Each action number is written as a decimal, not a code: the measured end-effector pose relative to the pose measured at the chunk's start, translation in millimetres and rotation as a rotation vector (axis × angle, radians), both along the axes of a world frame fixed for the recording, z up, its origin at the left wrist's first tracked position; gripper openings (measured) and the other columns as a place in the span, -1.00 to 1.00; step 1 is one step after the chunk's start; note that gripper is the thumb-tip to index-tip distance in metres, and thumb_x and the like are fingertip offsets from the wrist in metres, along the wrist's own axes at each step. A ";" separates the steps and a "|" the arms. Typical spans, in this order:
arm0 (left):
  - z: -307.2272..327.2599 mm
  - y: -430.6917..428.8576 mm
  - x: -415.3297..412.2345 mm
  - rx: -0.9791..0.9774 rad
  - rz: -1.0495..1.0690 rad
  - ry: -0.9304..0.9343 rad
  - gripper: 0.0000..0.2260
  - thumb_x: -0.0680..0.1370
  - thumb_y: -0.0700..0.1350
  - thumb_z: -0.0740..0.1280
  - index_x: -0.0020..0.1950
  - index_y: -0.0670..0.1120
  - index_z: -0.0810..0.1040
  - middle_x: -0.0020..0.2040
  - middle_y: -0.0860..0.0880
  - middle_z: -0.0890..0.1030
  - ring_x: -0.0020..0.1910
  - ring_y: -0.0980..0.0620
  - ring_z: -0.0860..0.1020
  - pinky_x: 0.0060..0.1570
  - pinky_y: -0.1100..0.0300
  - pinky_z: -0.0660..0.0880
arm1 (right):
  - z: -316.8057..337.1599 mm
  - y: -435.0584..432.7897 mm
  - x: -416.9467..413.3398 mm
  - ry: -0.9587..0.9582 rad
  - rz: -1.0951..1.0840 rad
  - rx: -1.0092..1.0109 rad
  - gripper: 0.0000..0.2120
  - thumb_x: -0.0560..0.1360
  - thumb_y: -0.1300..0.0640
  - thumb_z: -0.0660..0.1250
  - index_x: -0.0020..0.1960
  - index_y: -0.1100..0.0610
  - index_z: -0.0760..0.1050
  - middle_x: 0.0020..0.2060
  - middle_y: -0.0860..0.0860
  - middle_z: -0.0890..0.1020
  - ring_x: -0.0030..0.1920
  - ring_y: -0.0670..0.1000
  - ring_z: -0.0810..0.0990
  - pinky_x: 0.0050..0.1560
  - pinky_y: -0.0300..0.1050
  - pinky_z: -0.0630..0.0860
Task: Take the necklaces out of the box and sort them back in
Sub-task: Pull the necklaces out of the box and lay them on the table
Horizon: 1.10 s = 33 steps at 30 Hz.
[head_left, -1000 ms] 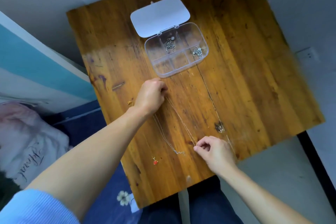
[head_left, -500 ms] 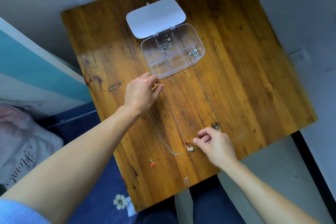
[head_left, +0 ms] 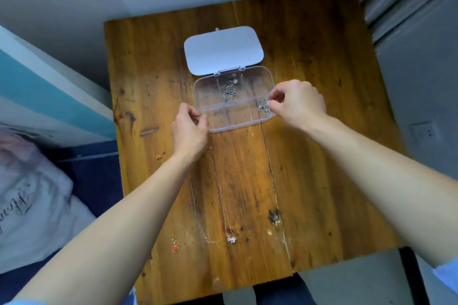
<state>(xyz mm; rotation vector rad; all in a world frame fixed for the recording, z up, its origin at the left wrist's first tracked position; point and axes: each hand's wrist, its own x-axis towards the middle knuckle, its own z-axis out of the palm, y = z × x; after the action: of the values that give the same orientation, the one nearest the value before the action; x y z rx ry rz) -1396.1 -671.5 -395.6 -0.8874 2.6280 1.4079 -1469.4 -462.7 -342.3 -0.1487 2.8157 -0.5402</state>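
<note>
A clear plastic box (head_left: 230,122) with several compartments lies open on the wooden table (head_left: 322,156), its white lid (head_left: 223,49) flipped back. One silver necklace (head_left: 230,89) lies bunched in a back compartment. My right hand (head_left: 296,103) pinches another silver necklace (head_left: 263,108) in the front right compartment. My left hand (head_left: 189,131) holds the box's front left corner. Three thin necklaces lie stretched out near me: one with a red pendant (head_left: 175,247), one with a small silver end (head_left: 210,240), one with a sparkly pendant (head_left: 231,239).
A small gold clasp (head_left: 159,158) lies by my left wrist. The table's near edge is just past the pendants. A bed with dark blue cover and a pale cushion (head_left: 29,203) stands to the left, a grey wall and curtain to the right.
Both hands left the laid-out necklaces and moved up to the box. The right hand now pinches the necklace in the front right compartment; the left holds the box corner.
</note>
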 end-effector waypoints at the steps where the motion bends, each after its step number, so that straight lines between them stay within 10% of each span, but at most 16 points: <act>1: -1.2 0.3 0.0 0.029 0.014 0.010 -0.86 0.52 -0.17 0.34 -0.14 -0.08 0.37 -0.35 0.03 0.44 -0.29 -0.14 0.45 -0.24 0.04 0.37 | -3.0 -4.3 -8.1 -0.014 0.072 0.049 -0.85 0.51 0.02 0.38 0.01 0.06 0.65 -0.09 0.03 0.69 -0.14 0.01 0.58 -0.16 -0.16 0.49; 8: -0.7 4.0 1.7 0.054 0.065 0.032 -0.82 0.53 -0.20 0.35 -0.18 -0.08 0.35 -0.31 -0.11 0.46 -0.23 -0.33 0.57 -0.21 -0.10 0.50 | -16.3 -33.5 -30.5 0.048 0.495 0.497 -0.82 0.46 0.27 0.27 -0.02 0.13 0.61 -0.10 0.13 0.68 -0.08 0.21 0.64 -0.26 -0.07 0.36; 18: 1.3 4.5 3.7 0.149 0.113 0.001 -0.72 0.53 -0.19 0.37 -0.27 0.00 0.31 -0.43 0.02 0.41 -0.45 -0.14 0.59 -0.37 0.09 0.41 | -18.7 -39.4 -27.2 0.052 0.659 0.575 -0.81 0.47 0.29 0.26 -0.02 0.16 0.62 -0.10 0.13 0.68 -0.10 0.21 0.65 -0.28 -0.06 0.36; 28: 5.6 2.4 4.2 0.166 0.105 -0.045 -0.79 0.51 -0.13 0.39 -0.20 -0.06 0.37 -0.31 -0.07 0.49 -0.29 -0.21 0.56 -0.23 -0.06 0.48 | 8.7 8.0 -29.5 -0.287 0.129 -0.098 -0.84 0.44 0.08 0.48 -0.21 0.16 0.60 -0.32 0.04 0.64 -0.35 -0.03 0.59 -0.40 -0.21 0.45; 33: 28.2 16.3 0.3 -0.206 -0.004 0.004 -0.87 0.48 -0.12 0.41 -0.04 -0.12 0.52 -0.02 -0.11 0.57 -0.01 -0.10 0.51 -0.05 0.05 0.45 | 19.8 54.5 -22.3 -0.486 -0.221 -0.443 -0.91 0.40 0.25 0.50 -0.11 0.20 0.62 -0.28 0.11 0.67 -0.37 -0.05 0.66 -0.41 -0.27 0.56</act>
<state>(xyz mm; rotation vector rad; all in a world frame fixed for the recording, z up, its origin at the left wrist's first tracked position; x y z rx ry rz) -1395.8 -655.2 -367.4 -0.8974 2.8145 1.1533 -1491.7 -408.2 -322.6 0.1890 2.2178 -1.0825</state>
